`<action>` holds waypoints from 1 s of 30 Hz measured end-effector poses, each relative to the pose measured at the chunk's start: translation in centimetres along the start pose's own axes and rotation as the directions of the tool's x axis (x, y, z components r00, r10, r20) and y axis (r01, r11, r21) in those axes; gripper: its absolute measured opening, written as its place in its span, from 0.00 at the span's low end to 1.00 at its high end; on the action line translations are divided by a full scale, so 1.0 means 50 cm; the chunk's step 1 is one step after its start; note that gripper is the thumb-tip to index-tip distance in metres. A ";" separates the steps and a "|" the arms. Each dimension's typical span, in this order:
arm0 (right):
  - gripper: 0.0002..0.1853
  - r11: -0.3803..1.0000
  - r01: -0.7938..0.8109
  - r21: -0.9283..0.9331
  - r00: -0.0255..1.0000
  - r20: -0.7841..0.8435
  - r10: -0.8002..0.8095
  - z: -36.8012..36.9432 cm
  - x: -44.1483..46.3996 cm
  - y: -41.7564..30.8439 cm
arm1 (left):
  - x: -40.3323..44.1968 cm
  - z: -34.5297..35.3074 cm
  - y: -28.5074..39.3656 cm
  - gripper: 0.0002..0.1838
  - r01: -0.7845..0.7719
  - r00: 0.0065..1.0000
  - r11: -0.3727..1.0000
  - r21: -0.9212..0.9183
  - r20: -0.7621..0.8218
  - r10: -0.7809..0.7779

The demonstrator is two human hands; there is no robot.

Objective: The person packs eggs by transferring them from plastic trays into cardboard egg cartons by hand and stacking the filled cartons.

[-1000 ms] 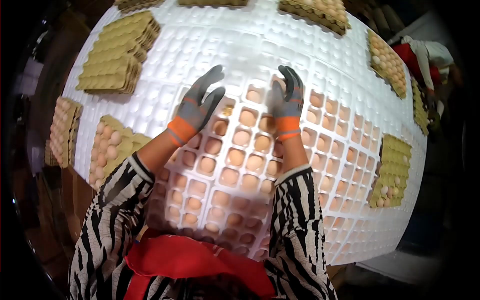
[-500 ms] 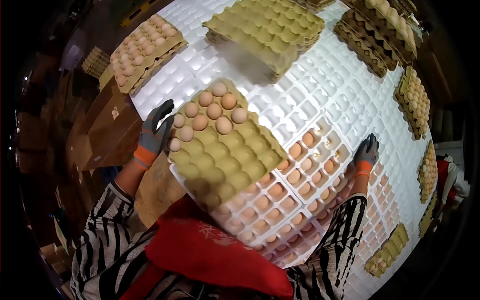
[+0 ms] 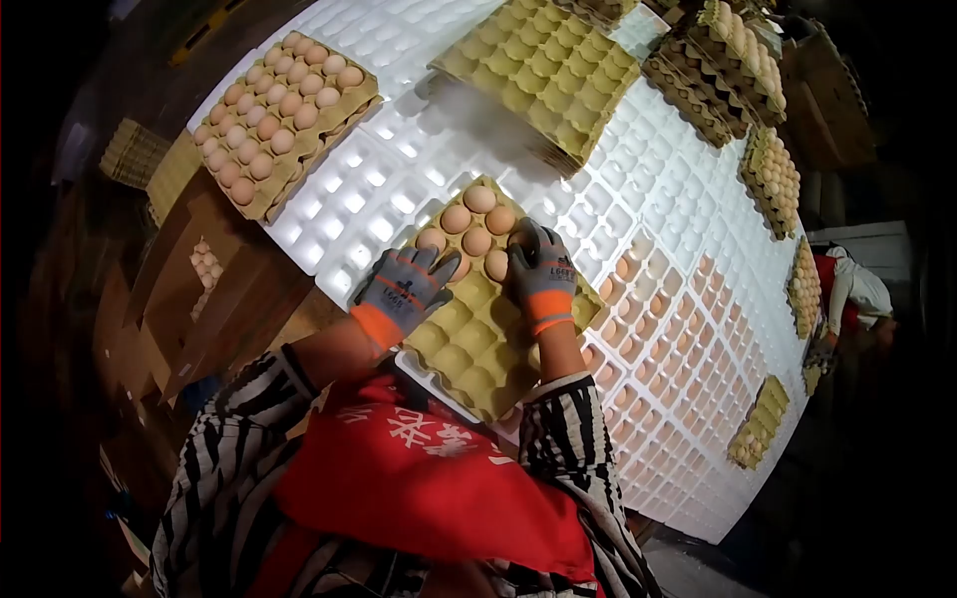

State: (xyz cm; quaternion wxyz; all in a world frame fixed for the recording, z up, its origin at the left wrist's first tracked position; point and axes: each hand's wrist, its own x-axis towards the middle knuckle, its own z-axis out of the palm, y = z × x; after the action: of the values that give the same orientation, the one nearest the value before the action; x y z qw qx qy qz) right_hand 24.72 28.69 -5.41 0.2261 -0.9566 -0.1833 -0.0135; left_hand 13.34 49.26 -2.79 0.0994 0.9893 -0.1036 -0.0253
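Note:
A pulp egg tray [image 3: 467, 344] lies before me on white moulded trays, its near rows bare. Several brown eggs [image 3: 477, 240] sit in its far part. My left hand [image 3: 407, 287], in a grey and orange glove, reaches over the tray's left side, fingers curled against eggs there. From the right, my right hand [image 3: 543, 267], gloved alike, has its fingers bent over eggs at the tray's right edge. The gloves partly cover the eggs they touch, so how many each hand grips is hidden. White trays [image 3: 638, 374] to the right hold many eggs in their pockets.
A full egg tray [image 3: 289, 120] stands at the far left, and a stack of pulp trays [image 3: 543, 75] at the back. More loaded trays [image 3: 773, 179] line the right edge. A cardboard box [image 3: 204, 289] is at left. Another person [image 3: 852, 289] is at far right.
My right hand has come left from the white trays to the eggs on the pulp tray. My left hand has moved from the tray's outer edge onto its eggs.

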 end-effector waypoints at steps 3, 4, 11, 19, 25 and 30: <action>0.20 0.612 -0.312 0.726 0.924 0.083 0.374 0.008 -0.028 0.021 | 0.049 0.023 0.008 0.19 -0.003 1.000 0.999 0.043 0.002 0.003; 0.20 0.418 -0.366 0.831 0.884 0.169 0.436 -0.047 -0.039 0.010 | 0.061 0.031 0.013 0.19 -0.022 1.000 0.997 0.078 0.021 0.020; 0.20 0.931 -0.051 0.362 0.988 -0.116 0.099 0.000 -0.094 0.039 | 0.071 0.110 -0.033 0.22 -0.103 0.981 0.982 -0.158 -0.179 0.074; 0.19 0.661 -0.241 0.710 0.948 0.026 0.318 0.025 -0.087 0.036 | 0.101 -0.094 -0.067 0.19 0.449 0.885 -0.013 -0.894 0.447 -0.130; 0.20 -0.065 -0.272 0.960 0.915 0.279 0.291 -0.081 -0.046 -0.001 | 0.191 0.129 0.032 0.12 -0.218 0.976 0.957 0.191 0.015 0.219; 0.28 0.979 0.039 0.199 0.998 -0.061 -0.028 -0.012 0.053 0.044 | 0.183 0.088 -0.074 0.18 -0.115 0.993 0.759 -0.641 -0.078 0.085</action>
State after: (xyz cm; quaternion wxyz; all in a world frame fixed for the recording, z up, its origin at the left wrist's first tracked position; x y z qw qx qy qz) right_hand 27.99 27.51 -5.51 0.3263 -0.9249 -0.1932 -0.0263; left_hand 22.72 50.03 -8.13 0.4362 0.8885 -0.1389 -0.0320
